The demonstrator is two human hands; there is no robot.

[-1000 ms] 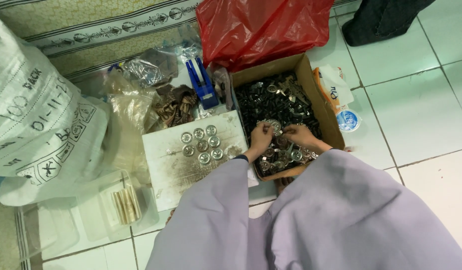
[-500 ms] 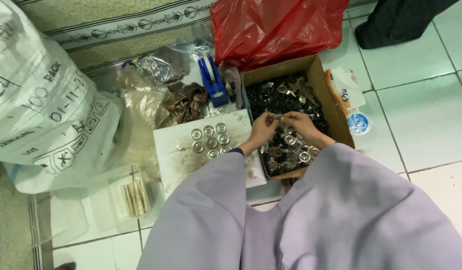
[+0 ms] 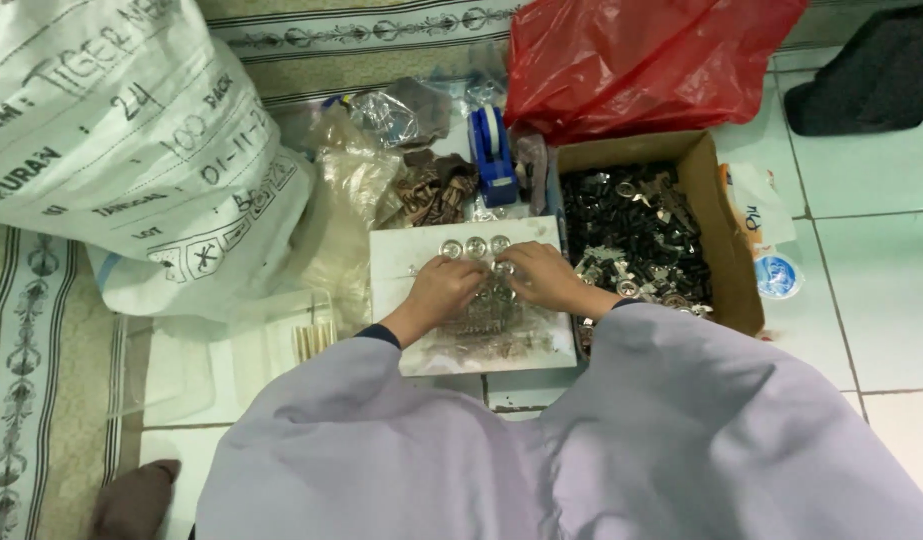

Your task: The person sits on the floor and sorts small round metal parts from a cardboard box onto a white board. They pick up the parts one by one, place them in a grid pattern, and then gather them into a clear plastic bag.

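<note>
Sleeves of pale lilac cloth [image 3: 581,440] fill the near edge of the head view, and past them both hands meet over a white, stained rectangular board [image 3: 401,260] lying on the tiled floor [image 3: 881,270]. The left hand [image 3: 443,290] and the right hand [image 3: 541,275] sit side by side, almost touching. Their fingers curl down onto a cluster of small round silver metal caps [image 3: 474,246] set in rows on the board. They seem to pinch or press one of the caps between them, but I cannot tell which hand has it, since the knuckles hide the tips.

Just to the right, touching the board's edge, stands a brown cardboard box [image 3: 721,230] heaped with dark and silvery small metal parts [image 3: 631,230]. Beyond the board lie a blue tape dispenser [image 3: 493,150], crumpled clear plastic bags [image 3: 381,120] and, farther back, a red plastic bag [image 3: 641,60]. A large white printed sack [image 3: 111,130] leans at the left.

The risk, as I judge it, lies in the crowding. The caps are small, loose and close together, so a sleeve or wrist brushing across the board could scatter the rows or roll pieces onto the floor. A slip of the pinching fingers could flick a cap into the box, where it would be lost among the parts.
</note>
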